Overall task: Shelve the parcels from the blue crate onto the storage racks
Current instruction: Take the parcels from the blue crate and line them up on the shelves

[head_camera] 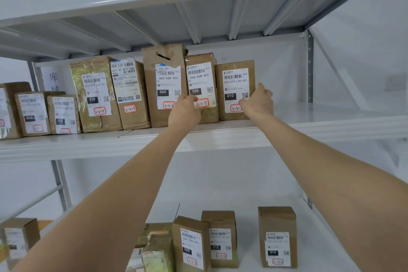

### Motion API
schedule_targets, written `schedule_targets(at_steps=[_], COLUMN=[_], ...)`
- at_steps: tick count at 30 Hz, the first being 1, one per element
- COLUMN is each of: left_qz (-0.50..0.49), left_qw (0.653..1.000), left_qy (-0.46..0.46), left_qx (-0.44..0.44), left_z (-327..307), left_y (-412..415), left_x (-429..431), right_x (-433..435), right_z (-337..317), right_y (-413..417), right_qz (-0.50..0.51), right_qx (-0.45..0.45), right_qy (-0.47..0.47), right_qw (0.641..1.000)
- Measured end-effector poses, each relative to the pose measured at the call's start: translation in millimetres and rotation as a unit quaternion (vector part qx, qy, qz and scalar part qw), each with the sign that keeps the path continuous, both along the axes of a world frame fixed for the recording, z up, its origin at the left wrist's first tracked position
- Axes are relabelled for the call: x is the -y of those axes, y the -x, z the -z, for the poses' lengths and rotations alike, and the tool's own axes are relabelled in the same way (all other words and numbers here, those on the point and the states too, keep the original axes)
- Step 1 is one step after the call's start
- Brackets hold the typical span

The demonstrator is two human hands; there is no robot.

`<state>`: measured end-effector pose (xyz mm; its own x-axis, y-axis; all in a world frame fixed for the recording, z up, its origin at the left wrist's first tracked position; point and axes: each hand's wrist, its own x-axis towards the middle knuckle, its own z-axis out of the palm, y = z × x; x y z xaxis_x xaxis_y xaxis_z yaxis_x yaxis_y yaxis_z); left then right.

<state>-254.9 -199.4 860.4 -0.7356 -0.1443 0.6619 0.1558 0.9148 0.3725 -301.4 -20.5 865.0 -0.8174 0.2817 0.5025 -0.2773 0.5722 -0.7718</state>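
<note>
a person reaches both arms up to the middle shelf (331, 126) of a white storage rack, where a row of brown parcels stands upright, labels facing out; the step in hand appears to be seating the end parcel (234, 73), the one farthest right in the row, just beside the parcel marked 3-2-7 (199, 73); the right hand (257, 104) grips that end parcel at its lower right corner, fingers across the label and one digit up along the side; the left hand (184, 112) rests with curled fingers against the lower fronts of the 3-2-7 parcel and the taller parcel marked 3-2-6 (165, 68), and whether it holds either cannot be told; to the right of the end parcel the shelf runs on bare; more parcels stand on the lower shelf (315, 238), nearer the camera; the blue crate is out of view; the next move likely calls for nudging the end parcel left until it sits flush and square with the row, then letting go with both hands without tipping its neighbours, and turning away to the crate for another.
</note>
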Motion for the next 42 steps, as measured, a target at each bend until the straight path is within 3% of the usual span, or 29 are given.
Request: schedule_targets(at_steps=[11, 16, 23, 31, 36, 42], left_qz=[-0.063, -0.048, -0.031, 0.013, 0.049, 0.101], left_qw=[0.994, 0.997, 0.996, 0.971, 0.95, 0.948], left_qy=[-0.022, -0.025, -0.005, 0.029, 0.036, 0.03], left_qx=[-0.092, -0.046, 0.08, 0.238, 0.306, 0.3], left_z=[64, 108, 187, 280, 314, 335], left_y=[-73, -99, -136, -148, -140, -118], left_x=[13, 44, 116, 182, 173, 120], right_x=[72, 105, 169, 224, 213, 172], right_z=[66, 112, 202, 291, 324, 338], right_y=[-91, -127, -154, -176, -178, -161], right_qz=[-0.071, -0.094, -0.104, -0.12, -0.112, -0.085], right_qx=[-0.151, -0.181, -0.028, 0.123, 0.182, 0.219], right_qy=[-0.154, -0.208, -0.271, -0.3, -0.315, -0.323], right_qw=[0.974, 0.957, 0.956, 0.938, 0.925, 0.917])
